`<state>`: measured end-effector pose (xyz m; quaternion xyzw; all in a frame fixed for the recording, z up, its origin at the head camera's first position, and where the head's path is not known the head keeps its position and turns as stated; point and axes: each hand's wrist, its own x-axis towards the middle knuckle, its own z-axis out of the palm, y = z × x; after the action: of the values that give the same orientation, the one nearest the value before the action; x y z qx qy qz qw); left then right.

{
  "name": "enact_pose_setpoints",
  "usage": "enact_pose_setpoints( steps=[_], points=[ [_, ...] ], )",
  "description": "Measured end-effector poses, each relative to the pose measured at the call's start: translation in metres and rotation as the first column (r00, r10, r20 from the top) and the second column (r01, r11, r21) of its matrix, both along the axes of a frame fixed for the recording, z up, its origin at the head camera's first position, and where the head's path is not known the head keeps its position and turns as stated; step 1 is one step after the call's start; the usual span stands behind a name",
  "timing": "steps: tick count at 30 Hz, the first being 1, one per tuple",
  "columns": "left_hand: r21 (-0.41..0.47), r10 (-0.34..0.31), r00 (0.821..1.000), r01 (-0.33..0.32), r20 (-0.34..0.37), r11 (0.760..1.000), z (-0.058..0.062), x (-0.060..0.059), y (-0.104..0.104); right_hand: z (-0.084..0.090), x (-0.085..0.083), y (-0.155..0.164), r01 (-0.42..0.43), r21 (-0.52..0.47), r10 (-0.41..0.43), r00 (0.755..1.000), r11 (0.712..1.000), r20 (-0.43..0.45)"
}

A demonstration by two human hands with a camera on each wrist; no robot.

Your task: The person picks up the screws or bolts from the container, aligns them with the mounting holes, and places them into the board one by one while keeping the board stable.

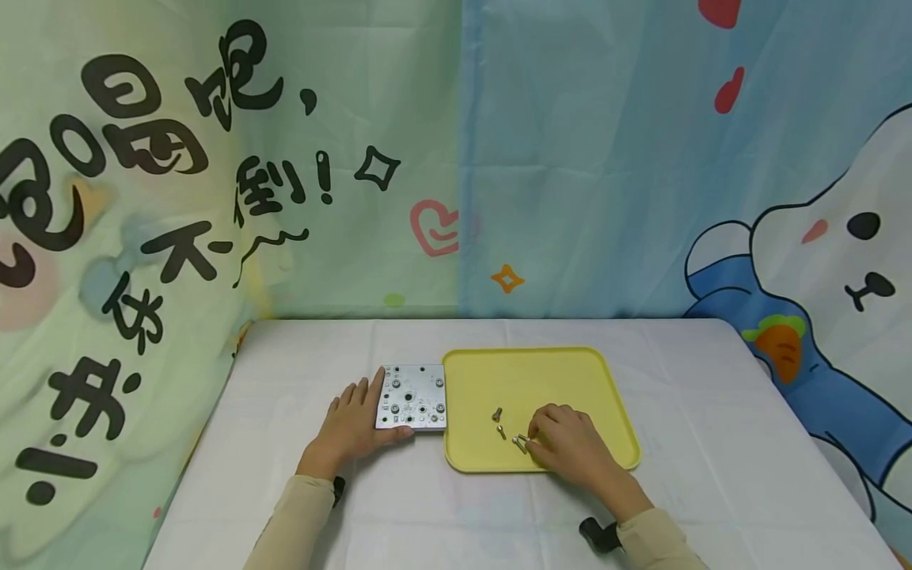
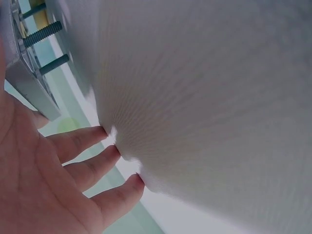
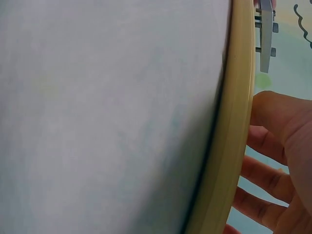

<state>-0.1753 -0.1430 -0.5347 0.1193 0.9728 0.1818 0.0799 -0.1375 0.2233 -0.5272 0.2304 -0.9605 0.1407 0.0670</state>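
Observation:
A silver metal plate (image 1: 410,397) with holes and bolt heads on top lies at the tray's left edge. My left hand (image 1: 354,421) holds its left side, thumb along the near edge and index finger by the far left corner. In the left wrist view, bolts (image 2: 43,33) stick out beneath the plate, and the other fingertips (image 2: 127,187) rest on the cloth. My right hand (image 1: 572,446) reaches into the yellow tray (image 1: 577,368), its loosely bent fingers right beside small screws (image 1: 520,446). The tray's rim hides those fingertips in the right wrist view.
Other small screws (image 1: 497,414) lie left of the right hand in the tray. A white cloth (image 1: 684,443) covers the table. Behind it hangs a printed curtain (image 1: 598,174) with a cartoon animal and lettering.

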Motion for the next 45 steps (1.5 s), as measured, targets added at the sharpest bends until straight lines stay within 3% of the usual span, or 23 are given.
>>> enact_pose_setpoints(
  steps=[10, 23, 35, 45],
  points=[
    [0.006, -0.003, 1.0, 0.003, -0.001, 1.0, 0.001, -0.001, 0.0, 0.003, -0.002, -0.003, -0.005, 0.025, 0.006, 1.0, 1.0, -0.019],
    [0.006, -0.005, 1.0, 0.005, -0.001, 1.0, 0.0, 0.0, -0.001, 0.011, -0.008, -0.007, -0.028, -0.047, 0.025, 0.998, 0.999, -0.057],
    [-0.001, -0.003, 1.0, 0.003, -0.002, 1.0, -0.001, 0.0, -0.001, 0.029, -0.023, -0.036, -0.157, -0.06, 0.145, 0.974, 0.986, -0.175],
    [-0.009, -0.001, 1.0, 0.001, -0.003, 1.0, -0.001, -0.001, 0.0, 0.042, -0.042, -0.076, -0.239, -0.025, 0.231, 0.956, 0.971, -0.183]
  ],
)
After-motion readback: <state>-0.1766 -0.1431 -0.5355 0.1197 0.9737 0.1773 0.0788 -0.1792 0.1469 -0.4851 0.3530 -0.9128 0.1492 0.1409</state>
